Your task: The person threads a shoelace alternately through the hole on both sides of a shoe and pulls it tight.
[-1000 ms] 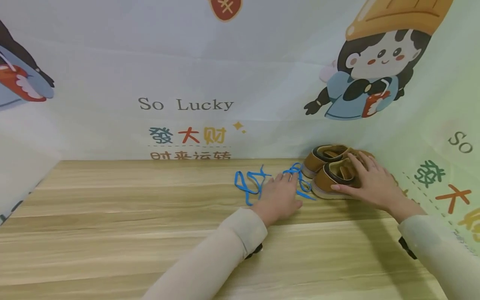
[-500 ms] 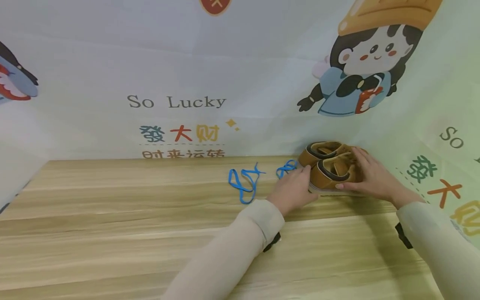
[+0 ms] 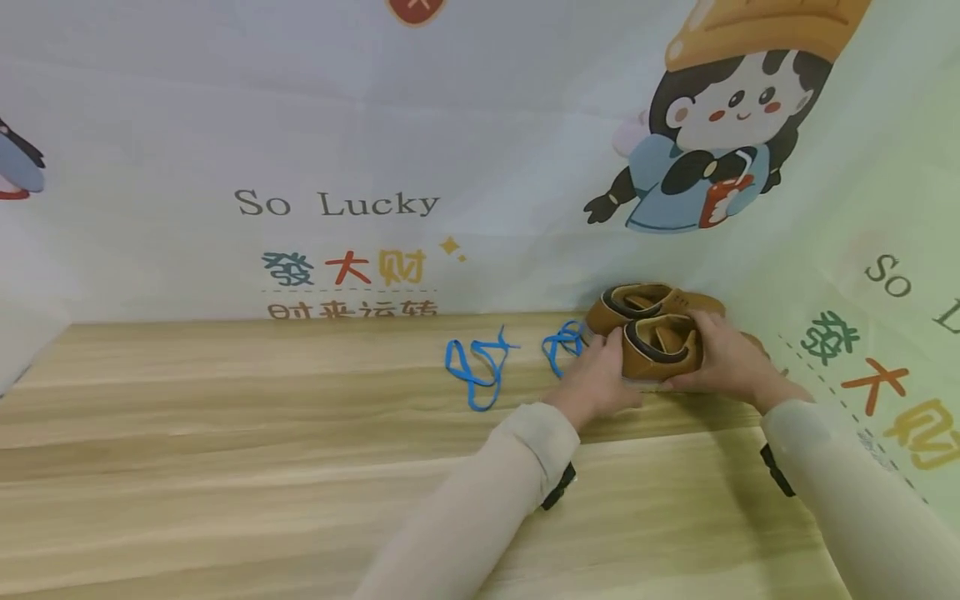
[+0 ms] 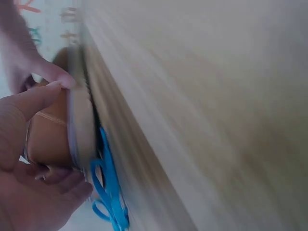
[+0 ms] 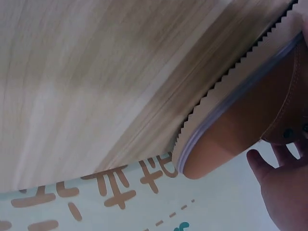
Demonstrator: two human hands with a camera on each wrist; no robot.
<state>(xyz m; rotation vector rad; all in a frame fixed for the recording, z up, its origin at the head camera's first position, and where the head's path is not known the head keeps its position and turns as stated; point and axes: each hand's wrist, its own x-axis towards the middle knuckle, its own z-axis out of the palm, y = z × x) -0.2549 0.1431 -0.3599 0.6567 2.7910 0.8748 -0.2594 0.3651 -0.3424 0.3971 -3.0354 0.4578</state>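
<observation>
Head view: my left grip (image 3: 592, 377) is holding the near brown shoe (image 3: 651, 367) at the heel, my right grip (image 3: 731, 360) is clasping it farther forward, beside the other shoe (image 3: 597, 317), tabletop's (image 3: 225, 467) back right.

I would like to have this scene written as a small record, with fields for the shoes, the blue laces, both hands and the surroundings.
Near shoe: brown, dark collar; held by both hands
Far shoe: brown, beside it, nearer the wall cloth
Left hand: grips the near shoe at its heel
Right hand: grips the near shoe farther forward
Blue laces: two tangles left of the shoes
Table: wood-grain top
Wall cloth: pale, printed "So Lucky"
</observation>
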